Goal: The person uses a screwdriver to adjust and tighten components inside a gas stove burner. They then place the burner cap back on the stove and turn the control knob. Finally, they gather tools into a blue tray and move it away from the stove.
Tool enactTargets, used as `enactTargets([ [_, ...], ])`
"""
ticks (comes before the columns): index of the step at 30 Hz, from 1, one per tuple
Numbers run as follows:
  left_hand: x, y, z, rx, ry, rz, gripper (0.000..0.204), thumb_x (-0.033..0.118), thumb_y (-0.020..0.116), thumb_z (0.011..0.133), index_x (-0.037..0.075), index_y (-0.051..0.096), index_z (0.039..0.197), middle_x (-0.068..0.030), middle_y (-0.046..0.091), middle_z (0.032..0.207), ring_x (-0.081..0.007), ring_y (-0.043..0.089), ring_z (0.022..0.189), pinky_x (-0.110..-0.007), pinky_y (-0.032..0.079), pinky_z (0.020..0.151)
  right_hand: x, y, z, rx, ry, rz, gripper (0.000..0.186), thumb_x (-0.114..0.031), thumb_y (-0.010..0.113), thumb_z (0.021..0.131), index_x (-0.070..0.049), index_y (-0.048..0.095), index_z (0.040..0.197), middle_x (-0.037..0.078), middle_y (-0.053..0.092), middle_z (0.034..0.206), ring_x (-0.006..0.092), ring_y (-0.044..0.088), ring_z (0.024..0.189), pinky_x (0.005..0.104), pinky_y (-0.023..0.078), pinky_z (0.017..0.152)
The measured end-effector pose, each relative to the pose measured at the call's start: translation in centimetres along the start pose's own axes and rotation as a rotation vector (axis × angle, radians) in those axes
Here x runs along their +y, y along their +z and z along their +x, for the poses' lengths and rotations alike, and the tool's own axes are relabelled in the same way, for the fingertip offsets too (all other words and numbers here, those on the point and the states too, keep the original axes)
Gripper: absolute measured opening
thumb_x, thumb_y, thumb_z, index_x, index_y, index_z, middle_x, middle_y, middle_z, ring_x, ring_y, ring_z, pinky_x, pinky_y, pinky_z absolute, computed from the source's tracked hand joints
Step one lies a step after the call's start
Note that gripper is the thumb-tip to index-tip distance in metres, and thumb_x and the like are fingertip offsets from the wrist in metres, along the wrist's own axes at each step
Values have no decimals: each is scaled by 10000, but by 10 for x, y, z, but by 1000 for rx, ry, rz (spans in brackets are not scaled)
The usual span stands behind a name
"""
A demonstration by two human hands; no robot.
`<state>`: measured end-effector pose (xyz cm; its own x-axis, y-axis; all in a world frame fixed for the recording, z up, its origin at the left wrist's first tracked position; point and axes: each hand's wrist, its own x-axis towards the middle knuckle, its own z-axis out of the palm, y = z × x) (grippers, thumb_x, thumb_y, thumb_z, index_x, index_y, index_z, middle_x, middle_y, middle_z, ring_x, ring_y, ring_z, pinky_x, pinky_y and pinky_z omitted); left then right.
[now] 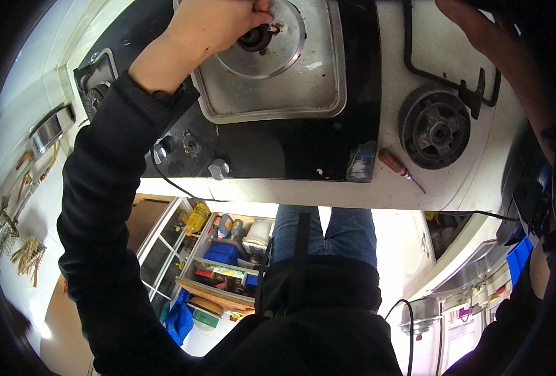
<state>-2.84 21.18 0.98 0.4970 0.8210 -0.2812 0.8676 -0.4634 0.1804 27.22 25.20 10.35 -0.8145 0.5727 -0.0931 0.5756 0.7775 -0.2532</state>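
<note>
Pale countertop (pixel 437 191) beside the stove (pixel 278 150) likely keeps the black disc (pixel 436 128) handy. I see the left hand (pixel 218 22) bent at the burner (pixel 254 41) in its steel tray (pixel 278 100); I can't tell its grip, nor the right hand's (pixel 469 25).

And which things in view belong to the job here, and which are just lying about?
Likely the job:
- burner centre by the left hand
- metal tray
- round black burner part
- black pan support
- probably the screwdriver

Lying about:
- yellow bottle
- blue box

The person wears a black long-sleeved top (pixel 315 341), blue jeans (pixel 354 241) and a flat black strap (pixel 301 241).
</note>
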Motion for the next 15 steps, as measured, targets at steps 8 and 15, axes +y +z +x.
enactTargets([
  [8,8,0,-9,90,-110,-34,174,217,785,770,55,743,820,-142,701,861,-343,662,877,-438,525,813,-4,-1,3,-7,-46,-14,299,-201,653,968,-97,572,1237,95,580,1050,187,585,899,301,495,753],
  [15,5,2,-10,47,-239,-207,200,235,781,779,39,747,802,-152,696,876,-345,659,923,-442,527,816,-19,0,19,-34,-76,-30,288,-209,650,970,-95,574,1223,93,574,1034,185,575,885,302,487,745],
])
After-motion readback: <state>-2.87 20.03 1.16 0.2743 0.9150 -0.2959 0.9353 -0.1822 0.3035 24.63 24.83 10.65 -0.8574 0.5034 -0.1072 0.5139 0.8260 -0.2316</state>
